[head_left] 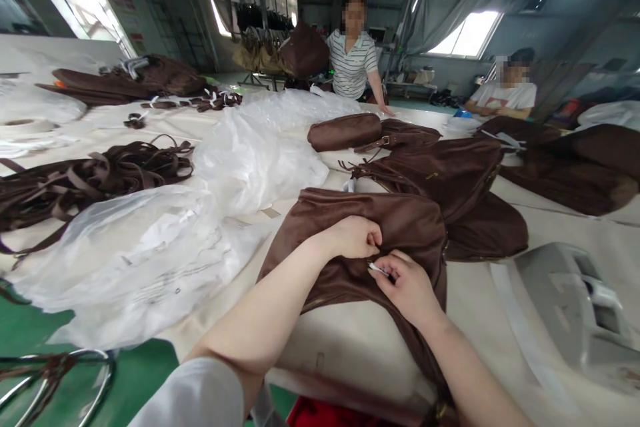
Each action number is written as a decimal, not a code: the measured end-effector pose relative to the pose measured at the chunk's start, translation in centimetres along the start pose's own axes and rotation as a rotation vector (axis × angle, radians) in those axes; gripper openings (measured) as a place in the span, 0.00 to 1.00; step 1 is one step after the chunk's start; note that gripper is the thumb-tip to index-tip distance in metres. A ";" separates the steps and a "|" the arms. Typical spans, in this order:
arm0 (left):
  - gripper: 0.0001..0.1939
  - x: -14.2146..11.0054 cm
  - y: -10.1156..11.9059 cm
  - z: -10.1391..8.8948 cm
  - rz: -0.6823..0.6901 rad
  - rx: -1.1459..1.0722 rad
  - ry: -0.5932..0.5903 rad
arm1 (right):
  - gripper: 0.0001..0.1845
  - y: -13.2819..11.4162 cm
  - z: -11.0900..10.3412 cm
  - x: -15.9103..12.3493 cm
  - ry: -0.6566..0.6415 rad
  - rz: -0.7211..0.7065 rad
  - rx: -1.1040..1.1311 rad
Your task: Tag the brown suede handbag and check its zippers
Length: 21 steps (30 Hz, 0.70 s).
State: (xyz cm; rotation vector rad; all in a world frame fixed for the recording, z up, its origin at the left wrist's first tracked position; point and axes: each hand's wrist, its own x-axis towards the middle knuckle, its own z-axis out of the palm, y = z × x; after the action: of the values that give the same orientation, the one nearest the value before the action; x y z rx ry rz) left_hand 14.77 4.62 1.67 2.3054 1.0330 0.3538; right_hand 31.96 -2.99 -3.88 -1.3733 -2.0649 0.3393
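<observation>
A brown fabric bag (380, 223) lies on the cream table (490, 307) right in front of me. My left hand (354, 237) is closed, pinching the bag's fabric near its middle. Just to its right, my right hand (407, 283) is closed on a small silvery metal piece (378, 270), held against the bag. More brown bags (450, 170) are piled behind it.
Clear plastic bags (150, 247) spread over the table's left side, beside a heap of brown straps (85, 180). A grey device (580, 300) sits at the right. Two other people work at the far edge: one stands (354, 63), one sits (507, 93). A metal frame (55, 380) stands at lower left.
</observation>
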 end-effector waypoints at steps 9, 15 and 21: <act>0.09 -0.6 2.7 0.7 0.058 0.442 0.069 | 0.06 0.6 -1.3 -0.5 -0.023 0.121 -0.101; 0.09 -0.4 5.1 3.2 0.055 0.705 0.054 | 0.06 1.3 -2.3 -0.8 -0.064 0.182 -0.108; 0.07 0.0 4.6 3.0 0.121 0.687 0.090 | 0.06 1.5 -2.2 -0.7 -0.013 0.147 -0.176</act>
State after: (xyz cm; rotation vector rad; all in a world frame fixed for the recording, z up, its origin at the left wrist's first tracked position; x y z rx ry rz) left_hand 18.89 0.96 2.07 2.9932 1.1956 0.1602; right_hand 34.64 -3.24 -3.20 -1.6368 -2.0496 0.2326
